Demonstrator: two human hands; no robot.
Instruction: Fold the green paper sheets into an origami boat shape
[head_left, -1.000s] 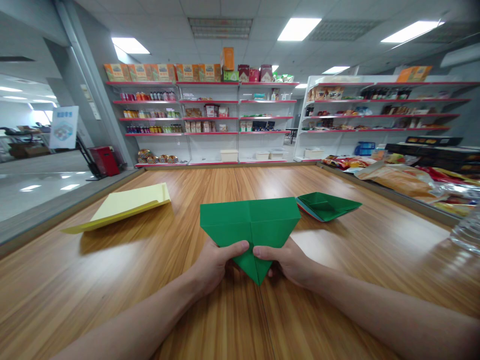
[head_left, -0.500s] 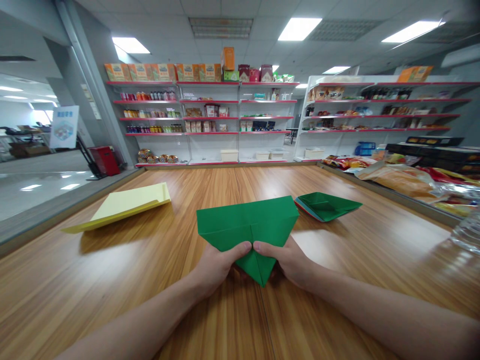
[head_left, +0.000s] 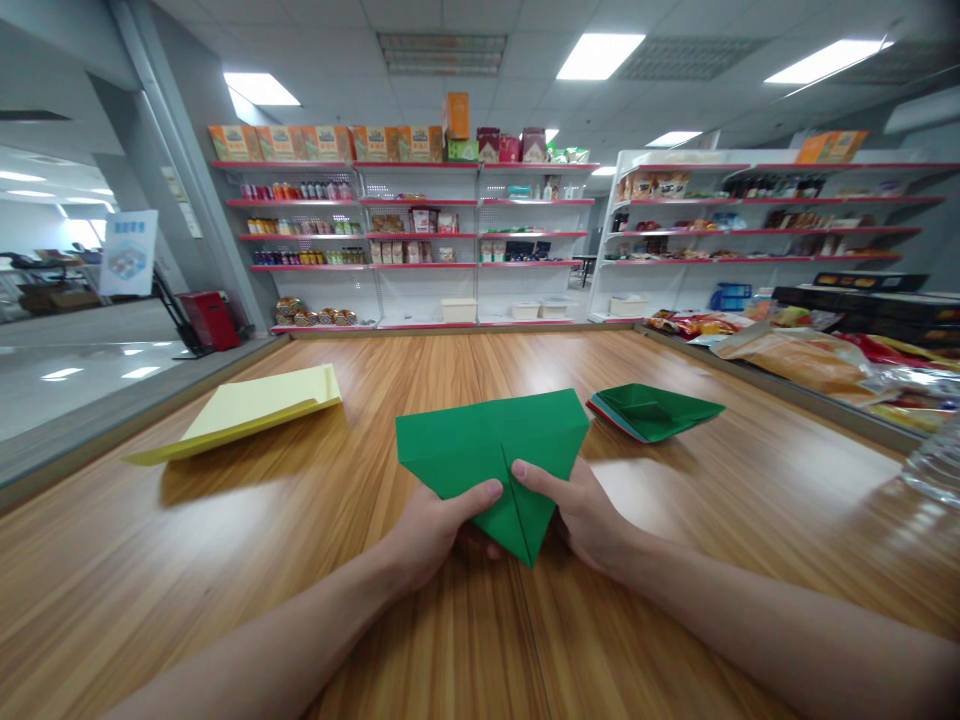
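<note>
A folded sheet of green paper point(head_left: 480, 435) is held up just above the table, its straight wide edge away from me and its point toward me. A crease or seam runs down its middle to the point. My left hand point(head_left: 442, 525) grips the lower left side, thumb on top and fingers underneath. On the right side, my right hand point(head_left: 581, 510) pinches the paper the same way, its thumb pressed beside the middle seam. Most of the fingers under the paper are hidden.
Folded yellow paper point(head_left: 255, 405) lies on the wooden table point(head_left: 300, 620) to the left. A folded green paper boat shape point(head_left: 660, 412) with blue and red layers lies to the right. Clear plastic point(head_left: 937, 465) sits at the right edge, near snack bags point(head_left: 802, 365). Stocked shelves point(head_left: 420, 235) stand behind.
My right thumb has slid up and slightly right along the seam, away from the left thumb. The green paper has shifted slightly, its point moving a little right.
</note>
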